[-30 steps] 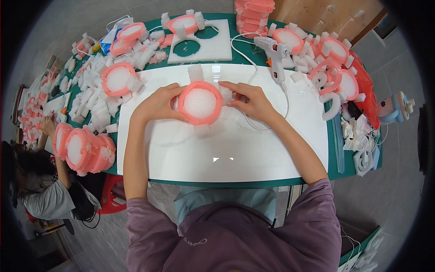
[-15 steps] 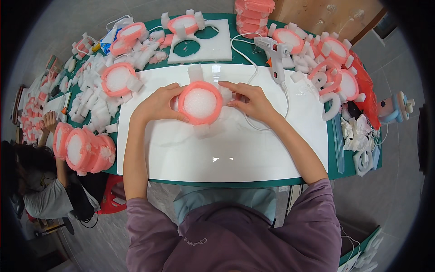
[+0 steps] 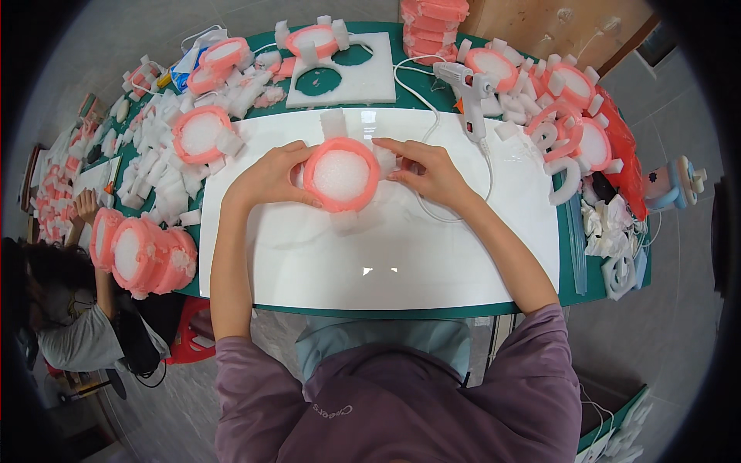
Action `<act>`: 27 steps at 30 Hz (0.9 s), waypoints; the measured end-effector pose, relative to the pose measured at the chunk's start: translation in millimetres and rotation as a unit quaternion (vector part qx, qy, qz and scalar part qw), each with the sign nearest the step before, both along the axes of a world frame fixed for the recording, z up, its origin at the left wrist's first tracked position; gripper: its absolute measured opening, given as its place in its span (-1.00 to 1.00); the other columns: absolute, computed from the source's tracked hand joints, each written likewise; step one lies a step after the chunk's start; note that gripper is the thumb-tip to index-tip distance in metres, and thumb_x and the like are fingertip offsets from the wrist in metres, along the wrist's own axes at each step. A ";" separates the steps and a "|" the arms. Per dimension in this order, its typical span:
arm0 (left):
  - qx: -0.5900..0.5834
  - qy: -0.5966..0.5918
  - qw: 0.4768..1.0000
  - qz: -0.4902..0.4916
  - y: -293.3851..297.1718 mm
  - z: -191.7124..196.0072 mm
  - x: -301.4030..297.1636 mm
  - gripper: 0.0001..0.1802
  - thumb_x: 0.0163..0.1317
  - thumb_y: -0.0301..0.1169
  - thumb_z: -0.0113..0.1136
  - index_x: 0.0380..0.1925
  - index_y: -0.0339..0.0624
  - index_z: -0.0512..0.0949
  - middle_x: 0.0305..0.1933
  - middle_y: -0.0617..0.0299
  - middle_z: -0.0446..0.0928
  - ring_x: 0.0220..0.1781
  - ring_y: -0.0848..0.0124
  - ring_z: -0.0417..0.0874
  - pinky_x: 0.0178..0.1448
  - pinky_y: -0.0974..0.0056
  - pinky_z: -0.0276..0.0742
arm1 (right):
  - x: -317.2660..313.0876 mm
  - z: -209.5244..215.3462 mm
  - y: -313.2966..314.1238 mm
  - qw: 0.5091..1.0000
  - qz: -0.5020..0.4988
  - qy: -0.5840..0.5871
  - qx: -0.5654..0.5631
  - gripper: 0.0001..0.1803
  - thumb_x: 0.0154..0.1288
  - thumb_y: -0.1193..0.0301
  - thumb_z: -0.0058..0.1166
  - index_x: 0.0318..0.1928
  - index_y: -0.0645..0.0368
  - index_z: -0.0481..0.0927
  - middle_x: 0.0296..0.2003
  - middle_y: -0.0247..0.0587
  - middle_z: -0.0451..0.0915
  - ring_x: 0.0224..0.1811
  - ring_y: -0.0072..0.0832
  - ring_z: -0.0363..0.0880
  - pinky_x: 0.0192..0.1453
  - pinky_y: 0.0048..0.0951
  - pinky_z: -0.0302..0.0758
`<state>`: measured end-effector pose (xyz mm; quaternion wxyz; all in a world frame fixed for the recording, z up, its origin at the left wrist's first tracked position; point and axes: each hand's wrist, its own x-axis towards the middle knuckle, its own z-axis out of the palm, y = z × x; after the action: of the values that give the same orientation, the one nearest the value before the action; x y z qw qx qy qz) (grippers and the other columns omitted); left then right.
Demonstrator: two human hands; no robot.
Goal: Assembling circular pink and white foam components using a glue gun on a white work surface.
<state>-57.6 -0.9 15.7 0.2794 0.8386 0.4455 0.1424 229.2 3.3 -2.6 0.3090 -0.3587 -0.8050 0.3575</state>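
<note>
In the middle of a glossy white board (image 3: 401,266) is a round foam piece (image 3: 340,174) with a pink rim and a white, bubbly centre. My left hand (image 3: 266,177) grips its left side, thumb low on the rim and fingers above. A white foam block (image 3: 333,123) sticks out from the rim's top. My right hand (image 3: 431,174) pinches another white foam block (image 3: 387,160) against the rim's right side; the fingers partly hide it. Below the rim a further pale block shows faintly. Beyond my right hand a white glue gun (image 3: 468,99) stands with its cord trailing over the board.
Loose white foam blocks (image 3: 150,174) heap at the left, beside stacked pink rings (image 3: 150,255). A cut-out foam sheet (image 3: 370,85) lies at the back. More pink-rimmed pieces (image 3: 571,85) crowd the right, near a red bag (image 3: 621,147). Another person's hand (image 3: 86,207) is far left.
My hands and the foam piece stay in place. At the far left the other person has shifted slightly.
</note>
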 end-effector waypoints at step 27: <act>-0.008 -0.003 1.000 0.005 0.7 -0.1 1.0 -0.10 -0.43 0.05 0.52 -0.01 -0.19 0.51 -0.22 0.09 0.48 -0.17 0.17 0.51 -0.07 0.22 0.42 | 0.4 0.8 -0.5 1.000 -0.001 0.007 -0.011 -0.35 0.01 0.58 0.19 0.17 -0.17 0.44 -0.40 -0.26 0.50 -0.43 -0.45 0.41 -0.24 -0.49 0.45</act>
<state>-56.6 -0.2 15.6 0.2864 0.8339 0.4498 0.1425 229.6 2.8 -1.9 0.3107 -0.3603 -0.7987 0.3684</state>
